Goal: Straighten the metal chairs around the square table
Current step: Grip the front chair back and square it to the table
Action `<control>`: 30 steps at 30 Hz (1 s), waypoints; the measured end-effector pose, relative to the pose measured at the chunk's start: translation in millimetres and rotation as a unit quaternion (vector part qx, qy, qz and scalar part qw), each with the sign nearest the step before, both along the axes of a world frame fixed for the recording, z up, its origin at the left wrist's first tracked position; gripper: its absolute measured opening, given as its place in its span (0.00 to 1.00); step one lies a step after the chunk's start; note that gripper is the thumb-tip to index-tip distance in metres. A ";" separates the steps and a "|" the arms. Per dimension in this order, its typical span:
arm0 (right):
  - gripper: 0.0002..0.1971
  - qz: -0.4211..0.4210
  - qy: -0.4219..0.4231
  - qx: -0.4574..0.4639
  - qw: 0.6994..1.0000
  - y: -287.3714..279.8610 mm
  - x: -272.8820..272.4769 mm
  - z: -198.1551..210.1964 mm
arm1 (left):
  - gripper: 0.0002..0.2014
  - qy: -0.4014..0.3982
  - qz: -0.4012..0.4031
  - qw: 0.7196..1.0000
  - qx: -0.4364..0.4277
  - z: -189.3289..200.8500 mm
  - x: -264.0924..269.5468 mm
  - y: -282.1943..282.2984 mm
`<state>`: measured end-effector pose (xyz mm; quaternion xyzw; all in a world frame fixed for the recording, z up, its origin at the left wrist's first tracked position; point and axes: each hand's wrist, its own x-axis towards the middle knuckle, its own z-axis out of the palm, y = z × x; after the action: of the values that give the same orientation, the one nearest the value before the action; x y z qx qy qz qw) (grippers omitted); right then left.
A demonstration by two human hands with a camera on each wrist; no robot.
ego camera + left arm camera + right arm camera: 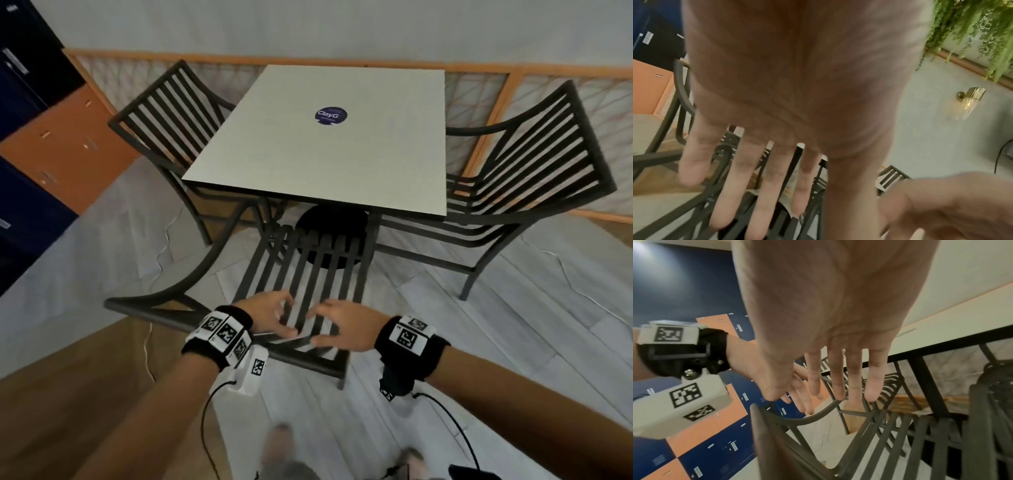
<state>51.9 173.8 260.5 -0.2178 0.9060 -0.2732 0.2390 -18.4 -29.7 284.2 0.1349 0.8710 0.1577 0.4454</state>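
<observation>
The square white tabletop (pixel 318 154) has 3 dark slatted metal chairs around it: 1 at left (pixel 161 113), 1 at right (pixel 534 164), 1 on the near side (pixel 301 274), tucked partly beneath.

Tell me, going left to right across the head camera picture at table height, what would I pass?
Blue and orange lockers → left metal chair → square table, with a round blue sticker on it → right metal chair. The near chair, with both hands over it, sits below that line.
</observation>
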 end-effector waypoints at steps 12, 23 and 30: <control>0.10 -0.169 0.047 0.202 0.964 -139.4 20.8 -44.5 | 0.20 0.098 -0.169 0.977 -0.080 -41.2 -40.0 -164.3; 0.09 -0.200 0.034 0.213 0.956 -135.8 35.7 -29.7 | 0.12 0.158 -0.182 0.968 -0.071 -59.2 -23.6 -153.9; 0.07 -0.162 0.046 0.225 0.960 -127.3 30.8 -28.4 | 0.12 0.173 -0.170 0.968 -0.064 -57.9 -21.6 -151.1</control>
<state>82.7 46.5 232.1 -0.0205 0.9772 -0.0868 0.1929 -40.0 -180.8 226.3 0.2769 0.9074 -0.0023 0.3161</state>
